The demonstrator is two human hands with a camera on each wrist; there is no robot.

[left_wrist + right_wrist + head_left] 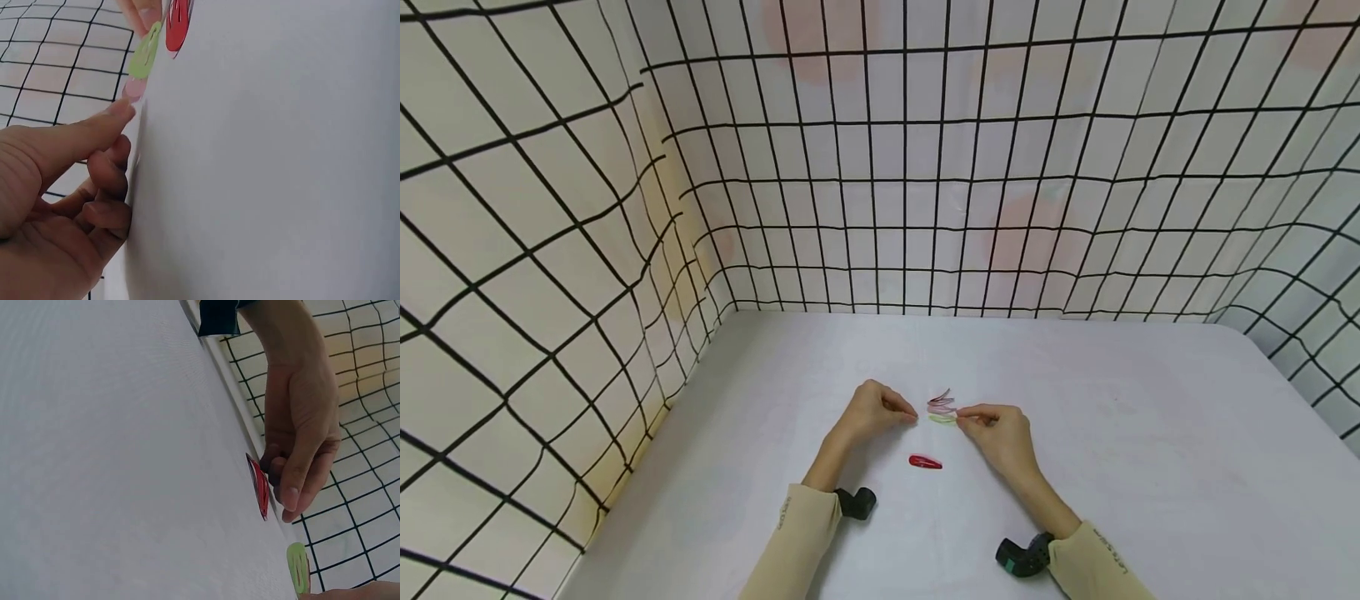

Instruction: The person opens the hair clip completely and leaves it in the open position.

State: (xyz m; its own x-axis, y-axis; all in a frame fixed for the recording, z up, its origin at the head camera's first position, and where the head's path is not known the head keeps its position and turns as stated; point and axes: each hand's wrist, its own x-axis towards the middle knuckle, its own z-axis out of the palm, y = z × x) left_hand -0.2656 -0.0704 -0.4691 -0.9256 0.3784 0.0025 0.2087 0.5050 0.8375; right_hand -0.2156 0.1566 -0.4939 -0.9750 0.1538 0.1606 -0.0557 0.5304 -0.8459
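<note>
Slanting inward, right hand (1002,433) pinches green clip (140,62).

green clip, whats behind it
In the head view, a pink clip lies just beyond the green clip, with something thin and dark reddish farther back. In the left wrist view, the green clip covers part of the pink one.

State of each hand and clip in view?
Left hand: fingers curled, no clip held.
Right hand: pinching one end of the green hair clip.
Green hair clip: held at one end.
Red hair clip: lying apart from the others, untouched.
Pinkish clips: grouped beyond the green one; open or snapped, too small to tell.
</note>
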